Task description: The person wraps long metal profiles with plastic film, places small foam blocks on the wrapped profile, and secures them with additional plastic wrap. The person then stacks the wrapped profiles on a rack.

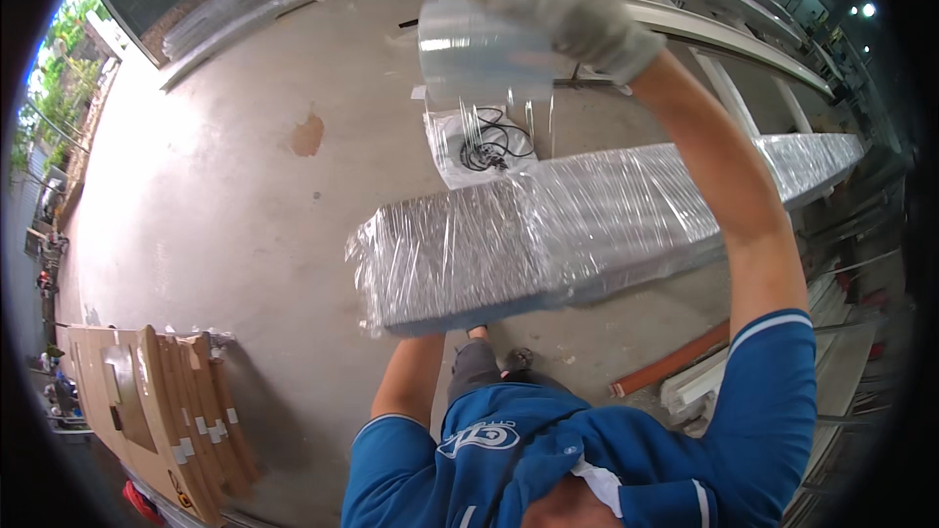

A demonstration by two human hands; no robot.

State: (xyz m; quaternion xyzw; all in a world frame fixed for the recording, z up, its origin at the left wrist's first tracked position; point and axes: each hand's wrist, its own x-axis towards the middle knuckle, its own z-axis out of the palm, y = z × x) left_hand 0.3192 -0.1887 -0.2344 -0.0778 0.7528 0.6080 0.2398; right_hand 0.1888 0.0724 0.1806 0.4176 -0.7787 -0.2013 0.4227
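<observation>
A long bundle wrapped in shiny clear film stretches in front of me, from the middle of the view out to the right. Beyond it, my right hand in a grey work glove is raised and closed on a roll of clear stretch film, at the roll's right end. Strands of film hang from the roll toward the bundle. My left forearm goes under the near edge of the bundle's left end, which hides that hand completely.
Flat cardboard packs stand at the lower left. A black cord lies on a white sheet beyond the bundle. White frame bars lie at the right, and a reddish-brown bar rests on the floor nearer me. Long wrapped profiles line the back.
</observation>
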